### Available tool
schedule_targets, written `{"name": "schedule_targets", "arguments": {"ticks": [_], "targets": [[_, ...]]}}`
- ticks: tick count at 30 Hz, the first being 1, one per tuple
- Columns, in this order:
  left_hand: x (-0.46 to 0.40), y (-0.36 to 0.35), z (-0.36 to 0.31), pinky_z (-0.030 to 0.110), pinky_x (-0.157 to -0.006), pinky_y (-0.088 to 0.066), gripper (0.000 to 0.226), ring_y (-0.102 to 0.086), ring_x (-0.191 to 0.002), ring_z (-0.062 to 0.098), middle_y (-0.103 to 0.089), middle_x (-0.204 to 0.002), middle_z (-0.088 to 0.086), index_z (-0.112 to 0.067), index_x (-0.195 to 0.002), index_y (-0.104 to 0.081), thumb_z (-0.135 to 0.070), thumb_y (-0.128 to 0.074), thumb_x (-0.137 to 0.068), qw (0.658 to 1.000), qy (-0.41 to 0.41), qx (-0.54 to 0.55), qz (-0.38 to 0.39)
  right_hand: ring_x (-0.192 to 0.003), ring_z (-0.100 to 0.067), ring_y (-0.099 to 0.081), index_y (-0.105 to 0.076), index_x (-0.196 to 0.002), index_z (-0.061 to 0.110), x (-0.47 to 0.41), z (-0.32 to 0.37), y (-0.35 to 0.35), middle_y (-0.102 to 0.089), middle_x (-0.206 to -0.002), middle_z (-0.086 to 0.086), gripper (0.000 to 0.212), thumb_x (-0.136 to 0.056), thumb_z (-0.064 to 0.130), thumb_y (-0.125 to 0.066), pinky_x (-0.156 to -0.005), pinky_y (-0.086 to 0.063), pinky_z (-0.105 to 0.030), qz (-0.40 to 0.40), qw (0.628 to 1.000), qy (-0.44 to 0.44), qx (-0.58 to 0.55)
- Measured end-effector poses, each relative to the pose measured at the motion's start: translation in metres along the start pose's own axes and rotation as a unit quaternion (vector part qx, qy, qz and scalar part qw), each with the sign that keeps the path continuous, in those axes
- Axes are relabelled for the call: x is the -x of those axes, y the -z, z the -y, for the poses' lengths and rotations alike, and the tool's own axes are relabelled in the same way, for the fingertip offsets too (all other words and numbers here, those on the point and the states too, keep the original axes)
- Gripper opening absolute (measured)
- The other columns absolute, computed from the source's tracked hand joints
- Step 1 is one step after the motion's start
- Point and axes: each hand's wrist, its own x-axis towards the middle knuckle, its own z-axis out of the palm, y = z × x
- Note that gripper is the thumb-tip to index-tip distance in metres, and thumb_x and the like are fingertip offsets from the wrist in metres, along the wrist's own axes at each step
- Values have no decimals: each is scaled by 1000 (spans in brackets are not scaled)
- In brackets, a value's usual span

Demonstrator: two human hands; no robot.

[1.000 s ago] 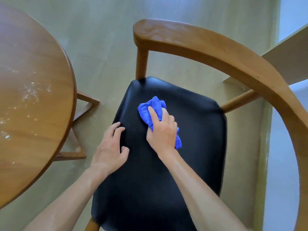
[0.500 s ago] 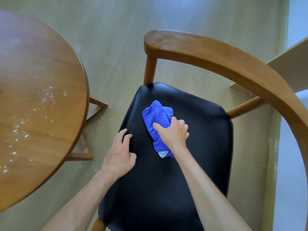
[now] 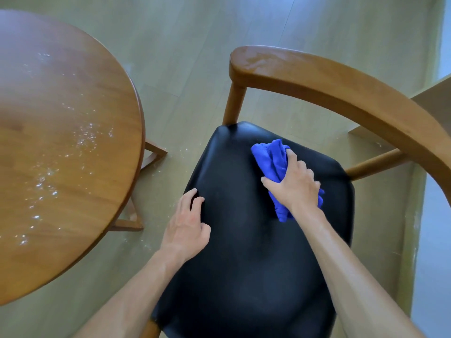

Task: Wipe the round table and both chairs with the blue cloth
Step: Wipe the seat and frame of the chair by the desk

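The right hand (image 3: 296, 185) grips the bunched cloth (image 3: 274, 159), fingers curled over it and thumb hooked around its near side, and presses it onto the black seat (image 3: 256, 252) of the chair (image 3: 341, 93). The cloth pokes out ahead of the fingertips toward the seat's far edge and shows again behind the knuckles on the right.

The left hand (image 3: 186, 228) lies flat on the seat's left edge, fingers loosely spread and holding nothing, well to the left of the right hand and nearer the person.

The chair's curved wooden backrest arcs beyond and to the right of the right hand. The table (image 3: 61, 154) stands left of the left hand, apart from the chair, its top speckled with white flecks. A few flecks also dot the floor (image 3: 183, 69) between table and chair.
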Motion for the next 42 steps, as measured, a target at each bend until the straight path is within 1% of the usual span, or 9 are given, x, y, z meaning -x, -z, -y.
{"name": "schedule_targets", "arguments": {"ticks": [5, 15, 21, 24, 28, 31, 34, 38, 42], "targets": [[-4, -1, 10, 21, -95, -36, 37, -41, -124, 8, -37, -140, -8, -16, -129, -48, -12, -45, -92, 991, 9, 113, -76, -97, -36, -49, -36, -142, 21, 22, 33, -29, -47, -115, -14, 67, -79, 27, -59, -82, -41, -41, -39, 999, 0, -11], [-31, 24, 17, 46, -93, -49, 26, -63, -98, 18, -68, -92, -4, -22, -89, -64, -15, -40, -95, 900, 206, 368, -110, -65, -24, -46, -58, -106, 27, 142, 34, -78, -53, -86, -4, 47, -60, 22, -65, -54, -42, -33, 38, 841, 535, 73], [-14, 10, 38, 43, -94, -50, 29, -61, -99, 17, -67, -97, -4, -30, -86, -60, -17, -37, -96, 897, 239, 359, -96, -95, -32, -50, -46, -134, 24, -26, 110, -27, -49, -118, -13, 53, -82, 16, -56, -70, -42, -39, -85, 956, 244, 140], [-10, 7, 41, 44, -93, -51, 29, -62, -96, 18, -66, -94, -3, -30, -84, -59, -21, -35, -97, 855, 273, 421, -130, -93, -32, -51, -50, -120, 19, -14, 135, -36, -50, -116, -13, 43, -78, 15, -57, -67, -36, -38, -87, 968, 194, 131], [-14, 21, 46, 43, -93, -48, 33, -63, -97, 27, -68, -99, 6, -22, -82, -59, -29, -32, -99, 778, 357, 479, -194, -67, -25, -49, -60, -87, 21, 116, 111, -79, -56, -86, -5, 40, -49, 20, -70, -53, -35, -32, 25, 901, 421, 104], [-7, 27, 53, 36, -79, -42, 30, -60, -97, 27, -66, -97, 2, -19, -87, -60, -31, -35, -98, 847, 336, 381, -158, -65, -19, -43, -57, -90, 27, 182, 75, -90, -50, -85, 1, 41, -50, 27, -68, -52, -33, -28, 167, 794, 572, 124], [-6, 26, 49, 35, -69, -35, 26, -56, -93, 28, -62, -88, 1, -20, -84, -57, -30, -39, -98, 911, 283, 284, -96, -68, -18, -44, -58, -96, 32, 139, 69, -78, -48, -89, 1, 38, -60, 25, -66, -54, -33, -28, 124, 725, 658, 162], [-8, 17, 38, 31, -97, -35, 31, -46, -121, 19, -51, -132, 1, -19, -127, -52, -27, -43, -98, 961, 173, 209, -50, -81, -30, -53, -62, -117, 26, 0, 78, -32, -57, -101, -10, 54, -65, 12, -65, -62, -42, -36, -64, 885, 442, 135], [6, 6, 22, 33, -116, -20, 58, -12, -147, 17, -14, -159, -2, -26, -148, -30, -35, -48, -94, 997, -62, -43, -11, -107, -34, -45, -42, -140, 24, -80, 20, 1, -45, -123, -14, 56, -86, 16, -56, -84, -43, -42, -85, 981, 144, 97]]}}
